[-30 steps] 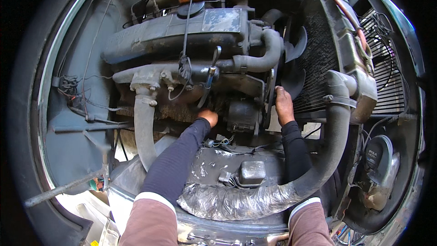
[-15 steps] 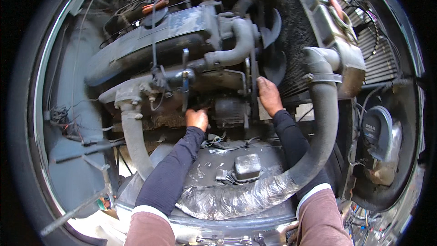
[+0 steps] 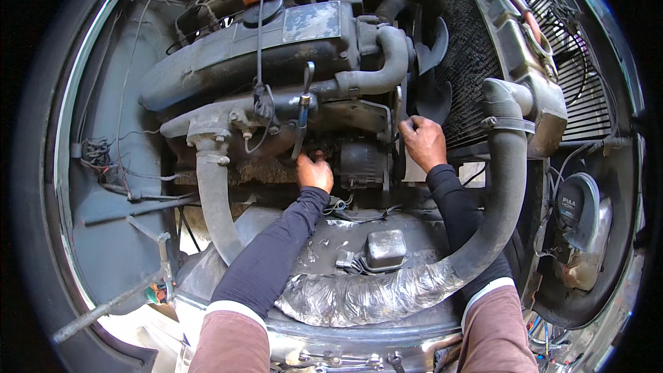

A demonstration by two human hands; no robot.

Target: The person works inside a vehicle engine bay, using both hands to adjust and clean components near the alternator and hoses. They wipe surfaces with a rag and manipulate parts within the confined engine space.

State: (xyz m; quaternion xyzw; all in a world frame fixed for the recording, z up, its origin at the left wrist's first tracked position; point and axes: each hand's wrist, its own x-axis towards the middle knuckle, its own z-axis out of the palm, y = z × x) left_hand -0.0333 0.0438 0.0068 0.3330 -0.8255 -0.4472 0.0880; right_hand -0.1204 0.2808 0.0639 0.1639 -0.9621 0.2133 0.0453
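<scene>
My left hand (image 3: 315,173) reaches into the engine bay, just left of the dark, finned alternator (image 3: 362,164). Its fingers are bent inward, and whatever they grip is hidden behind them. On the alternator's other side, my right hand (image 3: 423,144) is closed, knuckles up, beside the pulley end and near the fan blades (image 3: 435,100). Its fingertips are tucked out of sight, so what they hold cannot be made out. Above my left hand stands a thin metal rod with a blue sleeve (image 3: 302,121) and a looped top.
A thick grey hose (image 3: 501,193), wrapped in silver tape lower down, arcs across both forearms' space. The radiator (image 3: 473,62) stands right of the fan. A small metal box (image 3: 385,249) sits on the panel below the alternator. Several wrenches (image 3: 373,362) lie along the front edge.
The whole view has shifted, so the engine sits slightly further right in the picture. My right hand's fingers have curled more and its knuckles turned up. My left hand stays beside the alternator.
</scene>
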